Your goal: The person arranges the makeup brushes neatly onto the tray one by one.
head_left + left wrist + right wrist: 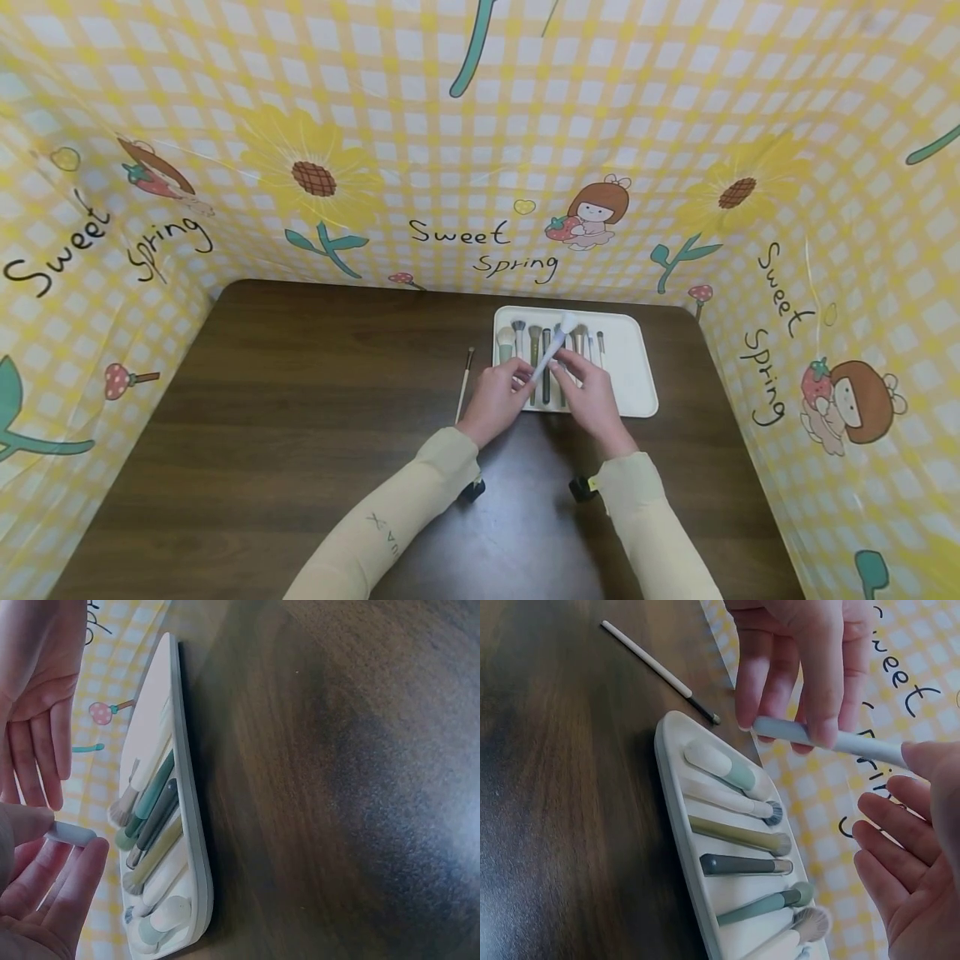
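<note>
My left hand (497, 398) pinches the pale blue-grey handle of a makeup brush (549, 354) between thumb and fingers, above the tray. The brush slants up and away, its fluffy white head (568, 321) at the far end. My right hand (592, 400) is close beside it; in the right wrist view its thumb (930, 757) overlaps the handle, and its other fingers are extended and apart. Whether that thumb presses the handle I cannot tell. Below lies a white tray (633, 375) holding several makeup brushes side by side, including a dark one (742, 865) and an olive one (735, 833).
A thin brush (464, 387) with a pale handle and dark tip lies on the dark wooden table (315, 400), left of the tray. Yellow checked cloth (465, 183) rises behind the table and along both sides.
</note>
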`<action>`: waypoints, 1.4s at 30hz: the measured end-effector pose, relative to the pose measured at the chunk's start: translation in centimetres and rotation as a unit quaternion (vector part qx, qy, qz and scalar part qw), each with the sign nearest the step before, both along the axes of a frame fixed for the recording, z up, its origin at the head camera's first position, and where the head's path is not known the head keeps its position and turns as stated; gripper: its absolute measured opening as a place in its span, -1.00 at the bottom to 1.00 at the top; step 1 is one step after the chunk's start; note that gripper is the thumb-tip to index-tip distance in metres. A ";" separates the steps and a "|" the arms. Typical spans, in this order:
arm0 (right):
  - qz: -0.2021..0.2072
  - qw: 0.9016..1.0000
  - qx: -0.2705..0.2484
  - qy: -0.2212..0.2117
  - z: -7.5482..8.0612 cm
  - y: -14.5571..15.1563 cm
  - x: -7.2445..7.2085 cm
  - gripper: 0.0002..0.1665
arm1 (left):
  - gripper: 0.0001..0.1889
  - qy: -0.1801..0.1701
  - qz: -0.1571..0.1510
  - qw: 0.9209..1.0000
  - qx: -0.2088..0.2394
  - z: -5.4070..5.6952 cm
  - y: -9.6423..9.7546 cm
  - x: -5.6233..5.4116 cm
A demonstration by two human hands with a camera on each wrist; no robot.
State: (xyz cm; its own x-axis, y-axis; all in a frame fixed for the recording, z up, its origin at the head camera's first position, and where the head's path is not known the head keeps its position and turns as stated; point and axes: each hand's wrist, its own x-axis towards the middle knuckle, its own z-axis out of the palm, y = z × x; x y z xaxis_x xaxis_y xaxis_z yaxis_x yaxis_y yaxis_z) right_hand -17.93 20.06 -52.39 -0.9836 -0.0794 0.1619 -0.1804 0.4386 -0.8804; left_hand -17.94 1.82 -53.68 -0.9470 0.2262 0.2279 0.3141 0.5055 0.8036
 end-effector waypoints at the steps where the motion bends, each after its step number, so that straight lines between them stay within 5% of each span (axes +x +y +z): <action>1: 0.000 1.000 -0.001 0.003 0.0 -0.1 0.0 -0.58 | -0.91 0.000 -0.001 1.000 -0.001 0.0 0.0 0.0; 35: -0.021 0.999 -0.022 0.023 -0.4 -1.4 0.0 -0.82 | -0.85 0.024 -0.011 1.000 0.009 -0.8 -0.1 0.2; 42: -0.046 0.998 -0.043 0.025 -0.1 -1.0 0.1 -0.84 | -0.57 0.051 0.002 0.998 -0.041 -0.8 -0.4 0.5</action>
State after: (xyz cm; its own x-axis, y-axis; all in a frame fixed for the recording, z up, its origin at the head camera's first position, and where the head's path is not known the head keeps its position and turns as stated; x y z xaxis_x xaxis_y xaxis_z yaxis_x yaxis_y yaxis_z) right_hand -17.81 19.02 -52.46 -0.9768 0.0267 0.2125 -0.1869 0.3782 -0.9067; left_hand -17.41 1.45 -54.51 -0.9206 0.2443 0.3048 0.3906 0.5690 0.7237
